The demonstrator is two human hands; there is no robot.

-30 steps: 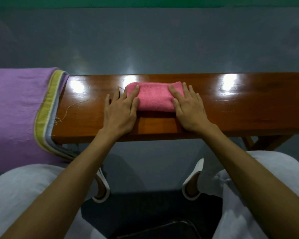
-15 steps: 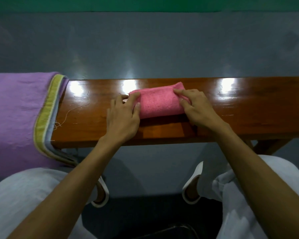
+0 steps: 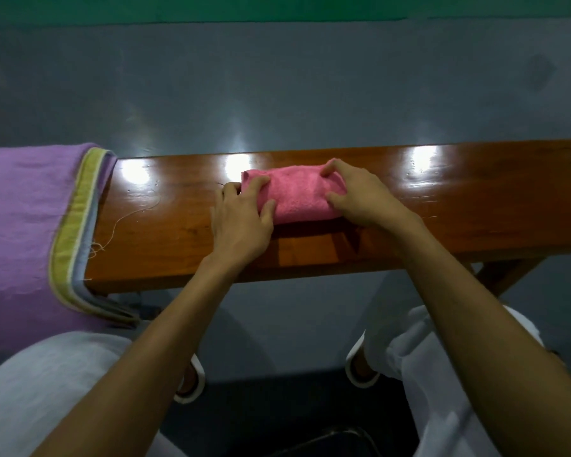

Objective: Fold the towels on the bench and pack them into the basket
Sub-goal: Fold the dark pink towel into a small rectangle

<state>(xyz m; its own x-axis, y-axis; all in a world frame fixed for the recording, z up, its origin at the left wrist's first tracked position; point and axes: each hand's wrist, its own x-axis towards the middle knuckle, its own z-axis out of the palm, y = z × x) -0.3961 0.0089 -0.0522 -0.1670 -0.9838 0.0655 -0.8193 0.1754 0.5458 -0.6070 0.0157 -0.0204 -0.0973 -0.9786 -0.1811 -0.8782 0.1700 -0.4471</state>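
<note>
- Okay, pink towel [image 3: 294, 196] is folded into a small thick bundle. It sits mid-bench [image 3: 459, 209], closer to the 12 o'clock edge.
- Left hand [image 3: 241, 222] is at the bundle's 9 o'clock end, forefinger over the top and thumb against the near side, pinching that end. Its other fingers lie on the wood beside it.
- Right hand [image 3: 360, 196] is at the 3 o'clock end with fingers curled, one fingertip on top and the thumb on the near side, clamped on that end.
- Hands are apart, one per end, likely so the layers don't spring open while the bundle is squared up or lifted.
- Fold looks finished for this one. My guess is the next step is carrying it to the basket.
- Cloth stack [image 3: 23, 232], purple on top with yellow and grey edges under it, drapes over the bench's 9 o'clock end, well apart from the bundle. Probably waiting its turn.
- Loose thread [image 3: 136, 212] lies on the wood between the stack and the left hand.
- Dark rim [image 3: 327, 440] shows at 6 o'clock between the knees. Cannot tell if it is the basket.
</note>
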